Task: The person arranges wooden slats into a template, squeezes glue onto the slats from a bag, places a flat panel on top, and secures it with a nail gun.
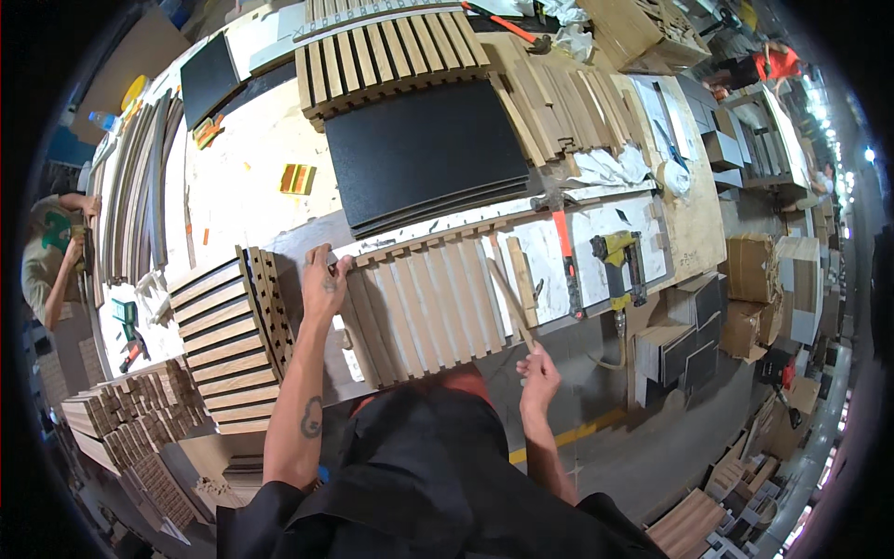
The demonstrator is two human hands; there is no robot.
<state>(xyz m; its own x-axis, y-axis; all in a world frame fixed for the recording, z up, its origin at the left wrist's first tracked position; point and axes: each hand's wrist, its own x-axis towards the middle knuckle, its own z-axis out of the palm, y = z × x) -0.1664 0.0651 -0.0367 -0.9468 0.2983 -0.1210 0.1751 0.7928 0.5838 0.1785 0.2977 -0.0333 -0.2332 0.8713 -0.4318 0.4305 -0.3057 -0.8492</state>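
A panel of parallel wooden slats (pixel 424 307) lies in front of me at the table's near edge, with pale streaks along several slats. My left hand (pixel 324 284) is at its far left corner, thumb and fingers apart, beside the long white strip (pixel 438 230) behind the panel. My right hand (pixel 538 374) pinches the near end of a loose wooden slat (pixel 509 296), which slants away over the panel's right side. Right of this slat lies a short pale wooden piece (pixel 522 279).
A red-handled hammer (pixel 564 247) and a yellow-black nail gun (pixel 617 256) with a hose lie at right. Black boards (pixel 424 154) are stacked beyond; a finished slat stack (pixel 219 340) stands left. Loose slats (pixel 568 102) lie far right. Another person (pixel 58 252) works at far left.
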